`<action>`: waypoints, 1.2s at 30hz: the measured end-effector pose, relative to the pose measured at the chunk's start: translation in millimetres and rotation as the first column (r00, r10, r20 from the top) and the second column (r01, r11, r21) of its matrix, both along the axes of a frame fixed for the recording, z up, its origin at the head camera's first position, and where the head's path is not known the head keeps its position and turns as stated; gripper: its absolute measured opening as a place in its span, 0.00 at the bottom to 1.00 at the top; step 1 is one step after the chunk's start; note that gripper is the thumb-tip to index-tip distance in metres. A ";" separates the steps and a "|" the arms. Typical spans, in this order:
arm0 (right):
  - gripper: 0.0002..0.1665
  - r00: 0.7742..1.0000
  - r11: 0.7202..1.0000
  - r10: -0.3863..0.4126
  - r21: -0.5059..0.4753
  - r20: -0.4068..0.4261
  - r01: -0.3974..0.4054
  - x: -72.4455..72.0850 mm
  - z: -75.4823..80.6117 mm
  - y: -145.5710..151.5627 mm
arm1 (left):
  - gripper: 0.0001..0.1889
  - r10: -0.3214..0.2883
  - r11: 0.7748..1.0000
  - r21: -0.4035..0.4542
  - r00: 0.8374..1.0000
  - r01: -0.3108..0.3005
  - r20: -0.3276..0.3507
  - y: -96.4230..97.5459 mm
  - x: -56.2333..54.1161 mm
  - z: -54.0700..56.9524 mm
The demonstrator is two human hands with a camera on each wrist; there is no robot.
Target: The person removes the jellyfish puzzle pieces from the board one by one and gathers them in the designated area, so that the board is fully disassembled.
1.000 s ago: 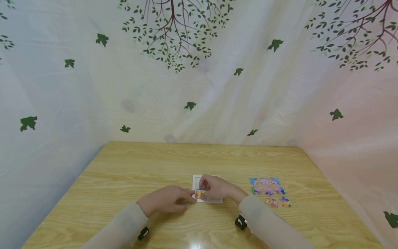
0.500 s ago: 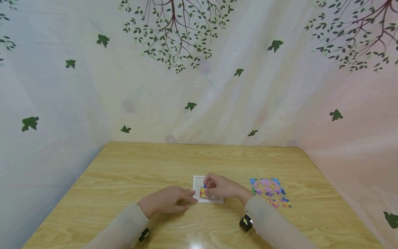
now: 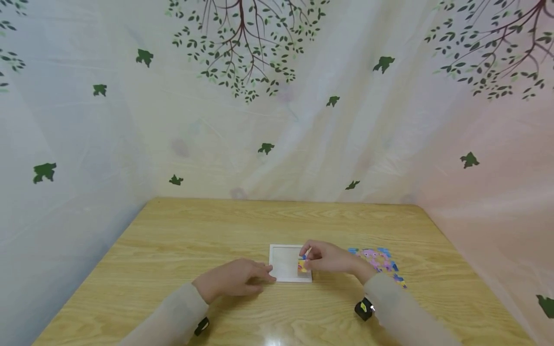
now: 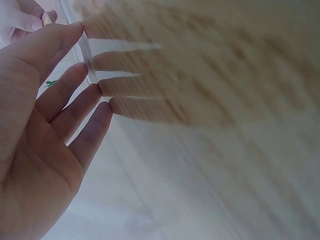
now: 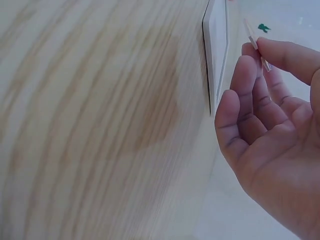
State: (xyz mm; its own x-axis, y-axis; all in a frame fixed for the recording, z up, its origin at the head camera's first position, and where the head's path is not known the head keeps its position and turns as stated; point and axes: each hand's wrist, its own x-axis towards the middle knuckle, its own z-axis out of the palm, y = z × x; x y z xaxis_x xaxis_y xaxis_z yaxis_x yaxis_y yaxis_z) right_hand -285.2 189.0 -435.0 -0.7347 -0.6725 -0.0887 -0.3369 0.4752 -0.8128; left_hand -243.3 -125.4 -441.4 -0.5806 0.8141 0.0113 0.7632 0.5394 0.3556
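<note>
My right hand (image 3: pixel 329 257) pinches a yellow-and-blue jigsaw piece (image 3: pixel 301 266) between thumb and fingers, over the right side of a white puzzle frame (image 3: pixel 271 254). Seen edge-on in the right wrist view, the thin piece (image 5: pixel 252 39) is held off the table, above the frame (image 5: pixel 215 50). My left hand (image 3: pixel 233 276) lies at the frame's lower left corner, its fingertips touching the edge. In the left wrist view the left hand's (image 4: pixel 45 135) fingers are extended and hold nothing.
Right of the frame lie several joined and loose jigsaw pieces (image 3: pixel 383 259) in pink, blue and yellow, partly hidden by my right forearm. The wooden table (image 3: pixel 207 226) ends at a fabric backdrop (image 3: pixel 207 154) printed with leaves.
My right hand has moved rightward with the pinched piece, from the frame's left side to its right side, uncovering the frame's bare inside. My left hand has stayed at the corner.
</note>
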 end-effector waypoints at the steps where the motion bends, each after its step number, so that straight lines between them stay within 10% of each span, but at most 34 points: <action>1: 0.14 1.000 1.000 0.008 -0.006 0.000 -0.008 0.1 0.0 4.5 | 0.17 0.002 1.000 -0.003 1.000 -0.002 -0.001 -0.2 0.1 -0.4; 36: 0.13 0.998 0.998 -0.060 -0.010 0.029 0.061 26.7 -7.3 126.2 | 0.17 0.037 0.999 0.034 0.997 -0.039 0.068 -1.6 3.7 -2.1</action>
